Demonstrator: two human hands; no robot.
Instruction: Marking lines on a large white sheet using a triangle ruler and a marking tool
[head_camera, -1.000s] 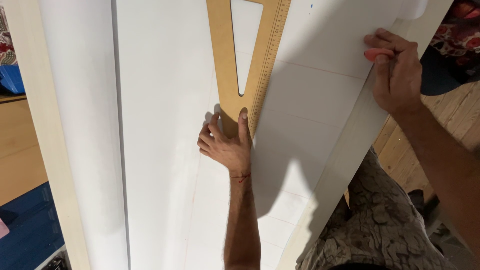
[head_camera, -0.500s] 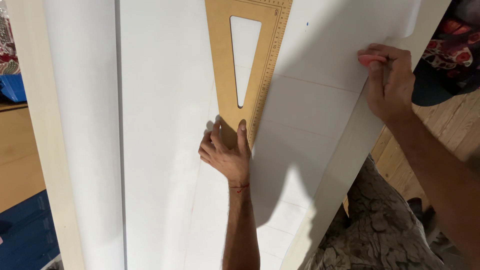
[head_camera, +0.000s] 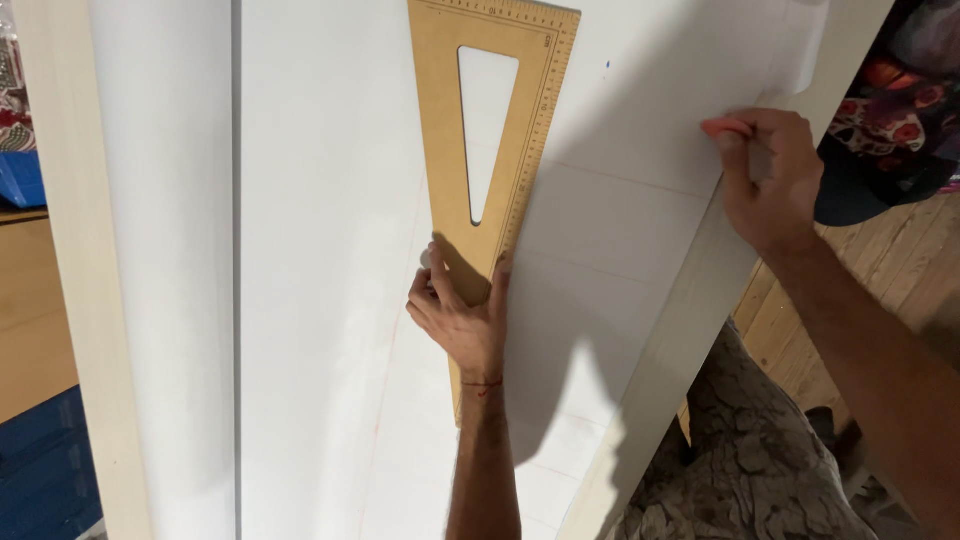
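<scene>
A long wooden triangular ruler (head_camera: 440, 130) with a cut-out middle lies on white cloth (head_camera: 320, 250) spread over a table. My left hand (head_camera: 460, 315) presses flat on the ruler's narrow lower end. My right hand (head_camera: 765, 175) rests at the cloth's right edge and pinches a small red-orange piece of chalk (head_camera: 722, 127) between thumb and fingers. Faint red lines cross the cloth to the right of the ruler.
A rolled fold of white cloth (head_camera: 165, 270) runs along the left side beside the pale table edge (head_camera: 70, 280). Wooden floor (head_camera: 890, 270) shows at right, with patterned fabric (head_camera: 890, 110) at top right and my patterned trousers (head_camera: 760, 470) below.
The view has shifted so more of the ruler shows. My right hand with the chalk has slid down along the cloth's right edge. My left hand stays on the ruler.
</scene>
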